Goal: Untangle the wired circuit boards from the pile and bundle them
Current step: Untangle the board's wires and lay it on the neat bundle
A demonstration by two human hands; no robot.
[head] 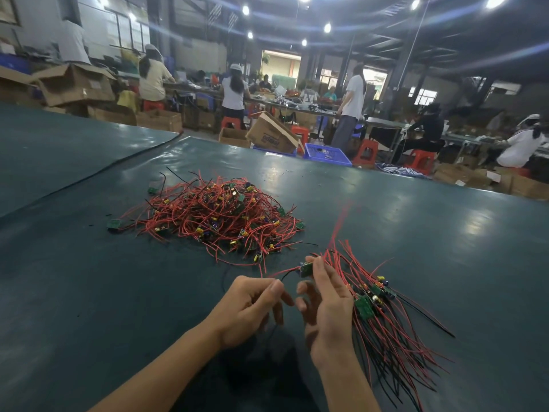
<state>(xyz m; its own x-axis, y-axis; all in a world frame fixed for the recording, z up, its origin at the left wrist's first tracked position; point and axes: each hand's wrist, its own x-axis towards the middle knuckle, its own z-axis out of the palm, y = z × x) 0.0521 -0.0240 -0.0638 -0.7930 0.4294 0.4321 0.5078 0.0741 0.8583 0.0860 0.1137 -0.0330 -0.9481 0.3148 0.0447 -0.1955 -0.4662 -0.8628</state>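
A tangled pile (219, 215) of small green circuit boards with red and black wires lies on the dark green table (89, 292), ahead and slightly left. My right hand (325, 310) pinches one small green board (306, 269) between thumb and fingers, just above the table. My left hand (249, 307) pinches the thin black and red wires that run from that board. Right of my right hand lies a sorted bundle (383, 316), boards together and wires fanned toward me.
A single loose board (114, 223) lies at the pile's left edge. A black cable (89, 176) crosses the table at the far left. Beyond the far edge stand cardboard boxes (271, 135), a blue crate (326, 153), red stools and several people at benches.
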